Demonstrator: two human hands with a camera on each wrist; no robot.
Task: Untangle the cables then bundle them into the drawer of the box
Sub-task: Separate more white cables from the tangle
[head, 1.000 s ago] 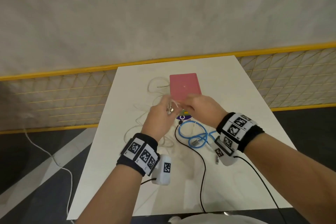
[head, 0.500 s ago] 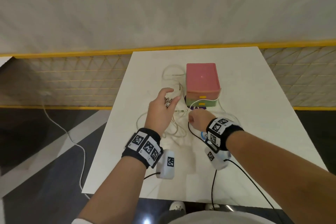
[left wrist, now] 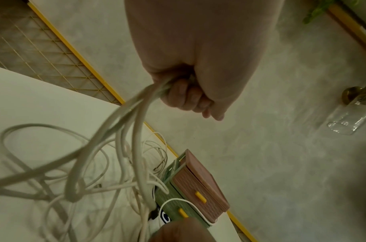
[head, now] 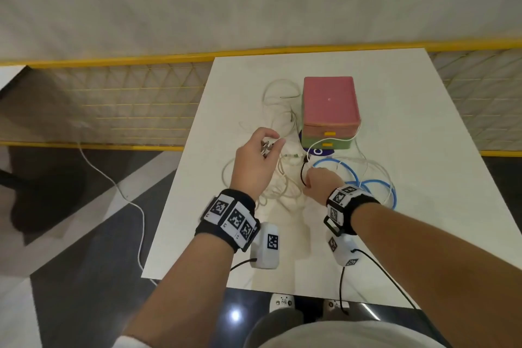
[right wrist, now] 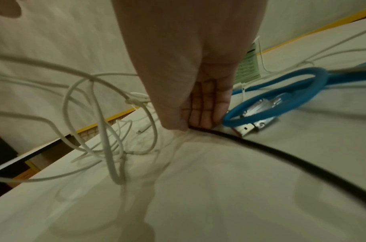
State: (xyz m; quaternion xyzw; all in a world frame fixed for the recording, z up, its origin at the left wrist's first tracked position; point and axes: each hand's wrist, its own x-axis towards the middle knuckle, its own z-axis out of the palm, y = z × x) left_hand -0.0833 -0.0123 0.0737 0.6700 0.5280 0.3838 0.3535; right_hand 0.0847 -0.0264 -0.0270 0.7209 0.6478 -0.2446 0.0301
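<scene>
A small box (head: 330, 106) with a pink top, a pink drawer and a green drawer, both closed, stands at the back of the white table (head: 423, 234). Tangled white cables (head: 282, 189) lie left of it and in front of it. My left hand (head: 271, 147) is raised and grips a bunch of white cable strands (left wrist: 134, 124); its fingers (left wrist: 186, 96) are curled round them. My right hand (head: 313, 178) is low on the table, and its fingers (right wrist: 200, 113) pinch a black cable (right wrist: 281, 155). A blue cable (head: 375, 186) is coiled on the right, its metal plug (right wrist: 248, 129) beside that hand.
A thin white cable (head: 333, 140) runs across the box's drawer fronts. A purple and white label (head: 317, 151) lies under the box front. A yellow-framed mesh fence (head: 127, 104) stands behind the table. A white cord (head: 135, 206) trails on the floor at the left.
My hands have parted from in front of the box. The right hand dropped toward me onto the black cable. The left hand stays raised with the white cables. The head view shifted.
</scene>
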